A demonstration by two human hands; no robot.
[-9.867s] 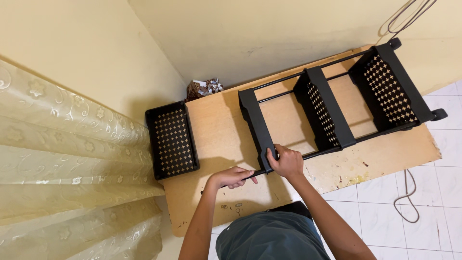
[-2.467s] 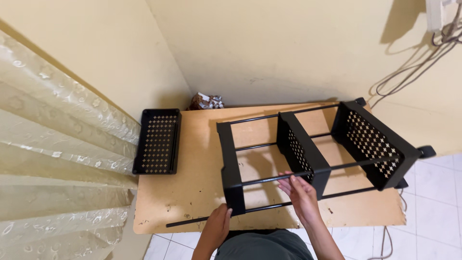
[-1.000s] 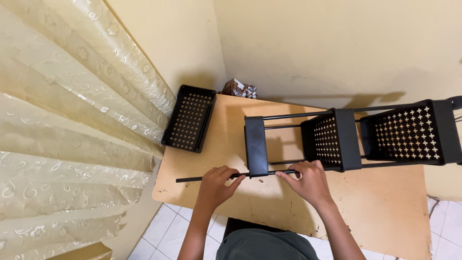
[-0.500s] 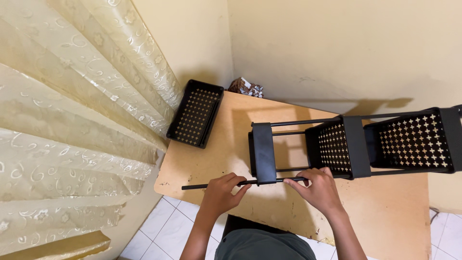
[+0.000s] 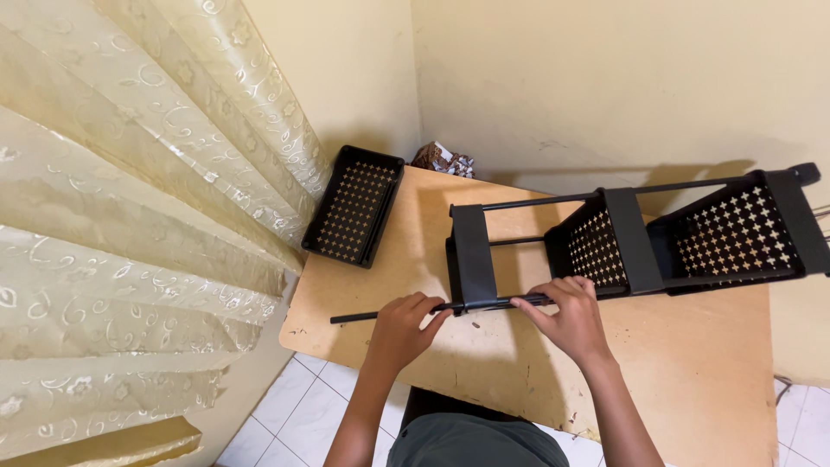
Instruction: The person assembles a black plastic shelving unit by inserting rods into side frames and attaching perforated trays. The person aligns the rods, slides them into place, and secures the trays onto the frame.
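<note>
A black metal rack (image 5: 640,246) with perforated star-pattern shelves lies on its side on a wooden board (image 5: 692,372). A thin black rod (image 5: 354,316) runs along the rack's near edge and sticks out to the left past the end panel (image 5: 473,256). My left hand (image 5: 402,329) grips the rod just left of that end panel. My right hand (image 5: 566,316) holds the rod and the rack's lower rail just right of the panel.
A loose black perforated tray (image 5: 354,204) lies at the board's far left corner. Crumpled wrapping (image 5: 443,159) sits in the wall corner behind it. A patterned cream curtain (image 5: 138,216) hangs at the left. White floor tiles (image 5: 285,406) show below the board's edge.
The view has shifted and moved in closer. Both hands stay on the rod at the rack's near edge, the rod still sticking out to the left.
</note>
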